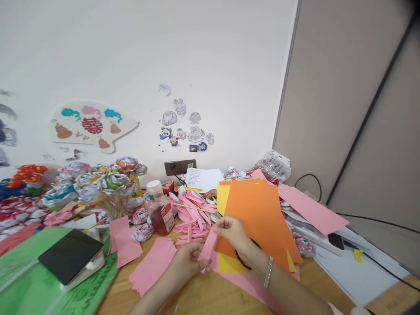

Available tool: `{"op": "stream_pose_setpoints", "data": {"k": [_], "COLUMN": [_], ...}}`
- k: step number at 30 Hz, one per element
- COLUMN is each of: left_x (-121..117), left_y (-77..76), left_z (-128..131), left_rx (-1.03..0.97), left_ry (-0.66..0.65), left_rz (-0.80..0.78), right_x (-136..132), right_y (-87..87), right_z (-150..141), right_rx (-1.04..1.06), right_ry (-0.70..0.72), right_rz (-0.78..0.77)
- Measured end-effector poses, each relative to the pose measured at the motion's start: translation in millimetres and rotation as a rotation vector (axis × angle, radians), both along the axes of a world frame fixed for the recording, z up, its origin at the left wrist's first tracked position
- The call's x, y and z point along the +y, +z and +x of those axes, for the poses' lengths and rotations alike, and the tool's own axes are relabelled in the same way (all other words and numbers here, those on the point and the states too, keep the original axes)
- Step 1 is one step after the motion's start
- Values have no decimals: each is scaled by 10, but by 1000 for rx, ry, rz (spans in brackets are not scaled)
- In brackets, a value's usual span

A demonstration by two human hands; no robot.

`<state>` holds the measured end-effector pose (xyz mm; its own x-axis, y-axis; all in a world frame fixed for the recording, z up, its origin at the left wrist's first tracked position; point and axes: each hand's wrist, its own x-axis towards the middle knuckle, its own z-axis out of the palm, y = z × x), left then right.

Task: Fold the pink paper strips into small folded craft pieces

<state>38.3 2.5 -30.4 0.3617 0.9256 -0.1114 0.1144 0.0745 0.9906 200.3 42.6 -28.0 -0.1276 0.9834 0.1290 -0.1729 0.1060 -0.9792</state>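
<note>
Both hands [189, 258] [232, 232] pinch one pink strip [208, 246], one at each end; uneven pull could crease or tear it.

Pink strip [209, 245] between both hands [214, 245]

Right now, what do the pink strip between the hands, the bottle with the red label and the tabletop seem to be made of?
Pink strip: matte paper; thin, flat and evenly coloured.
Bottle: glossy, clear plastic or glass, I can't tell which; its reddish contents show through.
Tabletop: light brown wood or wood-look laminate, with faint grain and a slight sheen.
</note>
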Motion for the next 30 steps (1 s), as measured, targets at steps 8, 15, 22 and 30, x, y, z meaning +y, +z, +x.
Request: {"op": "stream_pose_setpoints", "data": {"k": [8,15,22,30], "left_x": [1,-6,64,38], "left_y": [-59,-98,-130,-124], "left_z": [18,16,-18,-3], "left_rx": [40,-9,-44,6], "left_ry": [54,-29,29,71], "left_rz": [-70,-150,-106,-135], "right_x": [5,14,-101,-56], "right_y": [4,-11,-41,-139], "right_z": [0,4,-54,-24], "right_rx": [20,71,-58,-133], "right_ry": [-5,64,420,359], "right_rz": [-8,-33,-8,-37]}}
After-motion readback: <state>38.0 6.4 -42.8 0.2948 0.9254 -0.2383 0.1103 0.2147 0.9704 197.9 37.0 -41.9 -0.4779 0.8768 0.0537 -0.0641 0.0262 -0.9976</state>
